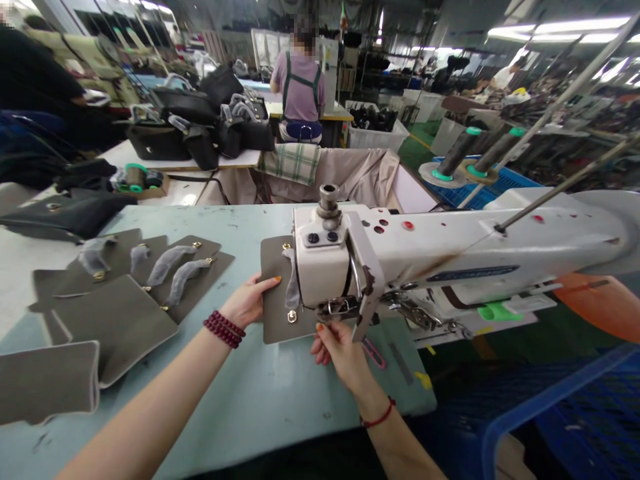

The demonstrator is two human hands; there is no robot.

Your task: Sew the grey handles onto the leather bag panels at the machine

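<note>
Pale blue worktop (220, 413), crowded workshop (370, 60) on the far side; flat grey-brown panel (274, 310), wrapped strap (292, 287), gold fittings (292, 317); left hand (249, 300) pinching its left edge; right hand (339, 350) curled nearby, cannot tell its grip.

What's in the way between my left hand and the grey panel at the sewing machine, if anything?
Nothing visible: your left hand touches the left side of the grey panel. Farther right, the sewing machine's head hides part of the panel from view.

Two hands (249, 300) (339, 353), five panel straps (291, 288)
</note>
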